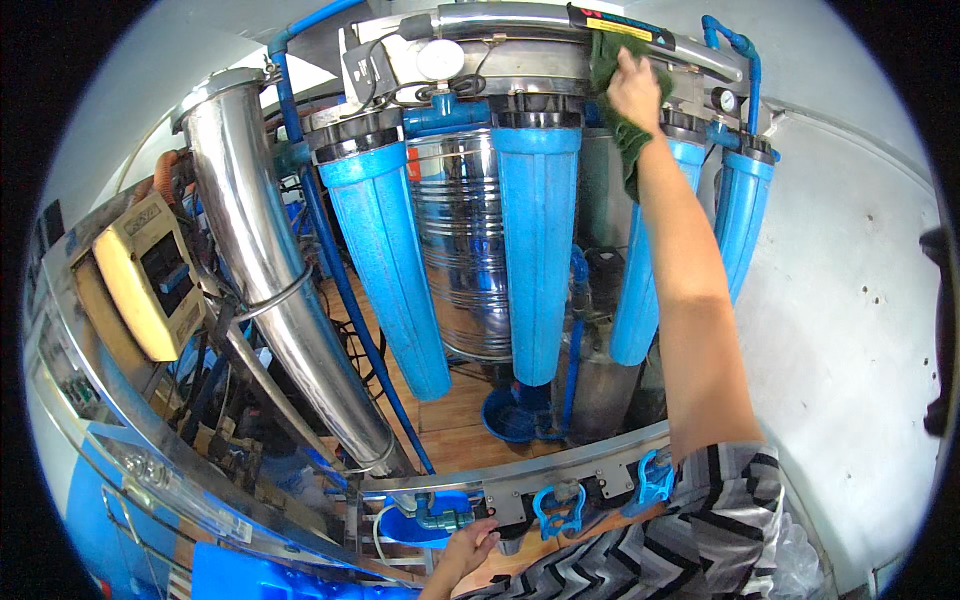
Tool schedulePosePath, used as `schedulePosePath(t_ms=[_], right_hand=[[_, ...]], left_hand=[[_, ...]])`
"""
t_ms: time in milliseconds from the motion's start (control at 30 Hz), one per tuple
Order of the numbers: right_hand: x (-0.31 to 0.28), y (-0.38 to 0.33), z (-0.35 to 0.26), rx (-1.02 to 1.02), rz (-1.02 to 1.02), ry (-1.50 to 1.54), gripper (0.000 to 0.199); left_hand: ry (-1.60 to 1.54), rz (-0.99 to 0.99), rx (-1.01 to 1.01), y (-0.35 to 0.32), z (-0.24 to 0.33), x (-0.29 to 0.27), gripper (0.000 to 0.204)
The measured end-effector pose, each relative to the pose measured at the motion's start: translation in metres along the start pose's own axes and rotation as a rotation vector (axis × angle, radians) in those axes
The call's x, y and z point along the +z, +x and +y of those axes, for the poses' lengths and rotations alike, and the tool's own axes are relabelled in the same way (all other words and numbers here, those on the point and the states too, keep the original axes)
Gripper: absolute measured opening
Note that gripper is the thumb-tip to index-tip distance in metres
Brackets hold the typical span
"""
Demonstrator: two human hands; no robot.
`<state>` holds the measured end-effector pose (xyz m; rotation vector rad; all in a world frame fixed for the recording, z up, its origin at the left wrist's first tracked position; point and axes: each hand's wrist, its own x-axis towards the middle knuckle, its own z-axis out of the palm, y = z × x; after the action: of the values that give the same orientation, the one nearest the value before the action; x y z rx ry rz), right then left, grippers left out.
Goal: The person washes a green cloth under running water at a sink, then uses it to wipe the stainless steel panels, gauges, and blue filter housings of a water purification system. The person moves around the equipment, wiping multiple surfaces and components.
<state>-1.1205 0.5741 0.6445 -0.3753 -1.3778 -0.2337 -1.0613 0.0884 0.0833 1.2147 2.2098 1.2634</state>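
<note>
My right arm reaches up to the top of a water-filter stand. There my right hand (637, 92) is closed on a dark green cloth (604, 68), pressing it against the steel framework just under a horizontal steel tube (510, 16) with a black label. The cloth's lower end hangs beside a blue filter housing (640, 270), partly hidden by my forearm. Low down, my left hand (468, 550) has its fingers curled at the underside of the steel rail (440, 482), beside a metal bracket (507, 500). What those fingers grip, if anything, is hidden.
More blue filter housings (540, 250) hang in a row, with a steel drum (455, 240) behind. A leaning steel cylinder (270, 230) and a yellowed control box (150, 275) stand left. Pressure gauges (440, 60), blue pipes, blue tap handles (560, 512) and a white wall (840, 300) surround the stand.
</note>
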Motion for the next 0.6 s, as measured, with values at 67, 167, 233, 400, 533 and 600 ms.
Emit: schedulePosePath(t_ms=[67,167,233,400,533,600], right_hand=[[0.009,-0.037,0.002,0.118,0.034,0.141,0.048],[-0.004,-0.066,0.013,-0.116,0.036,0.084,0.041],[-0.02,-0.059,0.022,-0.035,-0.021,0.206,0.037],[-0.018,0.004,0.021,-0.077,0.23,0.162,0.04],[0.019,-0.008,0.002,-0.232,0.014,0.152,0.045],[0.024,-0.029,0.003,-0.489,-0.081,0.181,0.052]], left_hand=[[-0.021,-0.022,-0.003,-0.002,0.0,0.0,0.032],[-0.051,-0.06,0.007,-0.002,-0.002,0.0,0.032],[-0.071,-0.068,0.014,-0.004,-0.004,-0.001,0.031],[0.034,-0.063,0.044,0.007,-0.005,-0.002,0.03],[0.019,-0.016,0.066,0.018,0.007,0.008,0.03],[-0.01,-0.051,0.0,0.025,0.016,0.019,0.029]])
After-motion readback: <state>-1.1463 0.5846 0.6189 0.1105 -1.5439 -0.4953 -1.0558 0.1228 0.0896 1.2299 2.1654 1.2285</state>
